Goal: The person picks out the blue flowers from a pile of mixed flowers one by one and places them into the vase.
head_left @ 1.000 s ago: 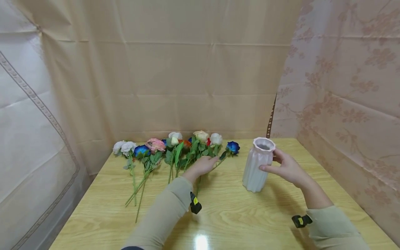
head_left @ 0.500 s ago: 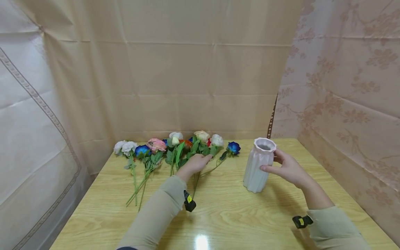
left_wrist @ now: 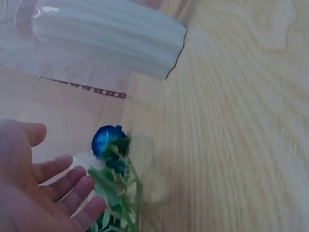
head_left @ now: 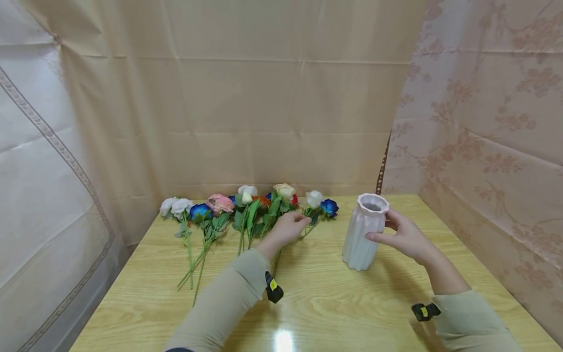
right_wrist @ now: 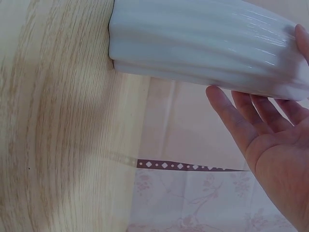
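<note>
Right of centre on the table point(head_left: 334, 308), my right hand point(head_left: 406, 237) holds the pale vase point(head_left: 361, 239) between thumb and fingers, its long axis upright, mouth up. Left of it, my left hand point(head_left: 287, 229), thumb apart and fingers loosely bent, is just beside a white rose point(head_left: 314, 198) and a blue rose point(head_left: 329, 208), both lying with blooms pointing away from me.

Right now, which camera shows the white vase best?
The head view: it shows the white vase from mouth to base, with the right hand hiding a bit. Both wrist views show its ribbed side, cut off by the frame.
</note>
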